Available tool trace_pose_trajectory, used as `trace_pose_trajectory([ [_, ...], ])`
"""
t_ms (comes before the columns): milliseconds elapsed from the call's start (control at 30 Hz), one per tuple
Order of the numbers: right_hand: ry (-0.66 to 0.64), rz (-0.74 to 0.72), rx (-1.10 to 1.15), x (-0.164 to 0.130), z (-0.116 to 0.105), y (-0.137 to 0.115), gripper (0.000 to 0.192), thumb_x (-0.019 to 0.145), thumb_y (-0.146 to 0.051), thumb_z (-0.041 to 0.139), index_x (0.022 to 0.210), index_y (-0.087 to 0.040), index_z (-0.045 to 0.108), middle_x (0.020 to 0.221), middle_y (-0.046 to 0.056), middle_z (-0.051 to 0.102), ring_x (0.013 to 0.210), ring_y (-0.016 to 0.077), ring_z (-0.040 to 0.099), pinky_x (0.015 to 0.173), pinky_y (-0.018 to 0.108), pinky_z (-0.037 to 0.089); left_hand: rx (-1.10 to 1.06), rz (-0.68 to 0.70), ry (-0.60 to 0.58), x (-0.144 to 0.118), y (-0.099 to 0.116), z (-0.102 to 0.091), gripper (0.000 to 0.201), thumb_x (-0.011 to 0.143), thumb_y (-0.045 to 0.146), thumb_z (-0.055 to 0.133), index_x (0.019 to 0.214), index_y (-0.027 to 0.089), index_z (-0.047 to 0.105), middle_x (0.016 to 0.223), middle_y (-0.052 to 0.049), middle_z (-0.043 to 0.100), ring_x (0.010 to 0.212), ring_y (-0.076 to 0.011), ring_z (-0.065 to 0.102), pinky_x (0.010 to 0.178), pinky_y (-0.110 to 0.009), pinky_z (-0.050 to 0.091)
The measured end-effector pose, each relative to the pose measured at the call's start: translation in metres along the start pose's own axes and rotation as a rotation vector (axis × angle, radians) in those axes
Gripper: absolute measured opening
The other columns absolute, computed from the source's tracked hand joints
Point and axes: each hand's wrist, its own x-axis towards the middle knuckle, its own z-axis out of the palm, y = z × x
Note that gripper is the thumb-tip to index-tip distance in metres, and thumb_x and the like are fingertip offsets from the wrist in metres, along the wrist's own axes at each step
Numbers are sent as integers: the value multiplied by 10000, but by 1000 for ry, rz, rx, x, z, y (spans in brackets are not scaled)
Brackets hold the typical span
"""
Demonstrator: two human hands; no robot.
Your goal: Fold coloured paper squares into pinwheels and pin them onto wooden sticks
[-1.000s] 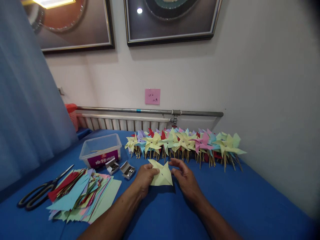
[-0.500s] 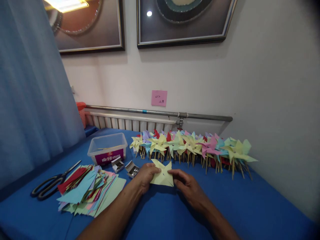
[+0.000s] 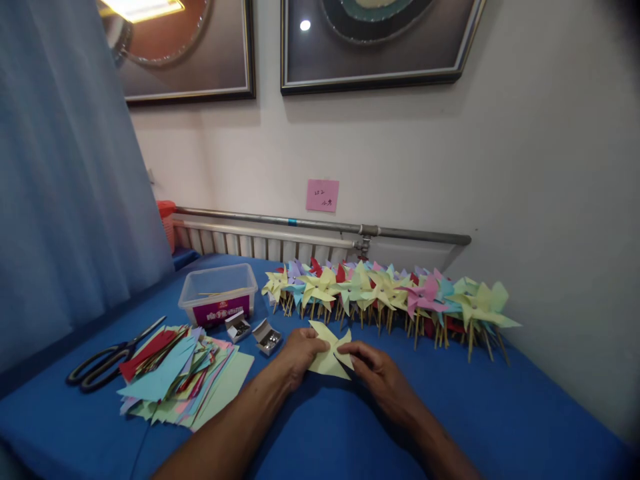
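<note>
- Yellow paper, cut into a pinwheel blank [image 3: 329,351], was held flat against the blue desk [image 3: 500,413] between both hands, so that its flaps could be handled without the sheet sliding.
- The left hand [image 3: 300,350] was laid on the sheet's left edge, its fingers [image 3: 314,345] curled down and closed onto the paper, apparently to pin that side in place.
- The right hand [image 3: 373,365] was set at the sheet's right side, its fingers [image 3: 350,348] pinched together on a raised flap near the middle; the flap was seen bent inward over the sheet, as if it were being brought to the centre.
- Just left of the left fingers, two small open boxes [image 3: 255,331] of what looked like pins were kept within easy reach; their contents were too small to be told for certain.
- Beyond those boxes, a clear plastic tub [image 3: 219,298] was placed, with thin sticks seen inside.
- Further left of the fingers, a loose stack of coloured cut sheets [image 3: 183,377] was spread, probably as the supply, with black-handled scissors [image 3: 107,360] laid beside it.
- Beyond the fingertips of both hands, a long row of finished pinwheels [image 3: 385,293] on sticks was lined up near the wall, clear of the working spot.
</note>
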Motion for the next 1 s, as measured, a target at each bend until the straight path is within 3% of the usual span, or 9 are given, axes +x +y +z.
trace_pose_trajectory([
  [267, -47, 63, 156, 0, 2, 1, 252, 862, -414, 621, 1004, -232, 724, 902, 22, 695, 823, 206, 596, 716, 289, 460, 6, 2, 10, -1, 0, 4, 156, 553, 187, 741, 674, 121, 666, 561, -40, 665, 463, -137, 560, 500, -252, 413],
  [400, -26, 55, 102, 0, 0, 1, 203, 851, -409, 641, 865, -223, 721, 774, -4, 646, 719, 175, 544, 665, 274, 425, 26, 14, 29, 0, -1, 3, 151, 546, 189, 717, 672, 118, 674, 562, -41, 667, 451, -128, 542, 491, -250, 408],
  [533, -4, 14, 58, 2, 0, 1, 293, 903, -460, 588, 856, -212, 736, 777, 12, 660, 740, 185, 562, 678, 285, 434, 13, -1, 16, -3, 1, 4, 147, 540, 186, 725, 660, 123, 668, 572, -50, 681, 469, -142, 569, 505, -254, 424],
  [700, 107, 44, 95, 4, 10, 10, 306, 864, -486, 638, 965, -207, 711, 808, 17, 676, 737, 189, 587, 667, 291, 451, 2, -8, 12, -5, -1, 8, 134, 542, 185, 728, 640, 127, 657, 564, -45, 670, 472, -140, 562, 511, -256, 416],
  [833, 221, 70, 157, 7, 19, 18, 395, 803, -464, 684, 1100, -205, 664, 725, -16, 599, 676, 180, 568, 624, 288, 449, -33, -2, -26, -5, -3, 9, 170, 529, 193, 733, 669, 115, 678, 585, -61, 684, 492, -142, 568, 537, -261, 425],
  [1000, 260, 83, 184, 9, 26, 23, 428, 810, -455, 671, 1157, -205, 639, 685, -28, 580, 621, 171, 549, 574, 278, 432, -53, -5, -28, -7, -3, 11, 203, 527, 212, 754, 689, 110, 687, 608, -69, 695, 514, -152, 589, 552, -269, 442],
])
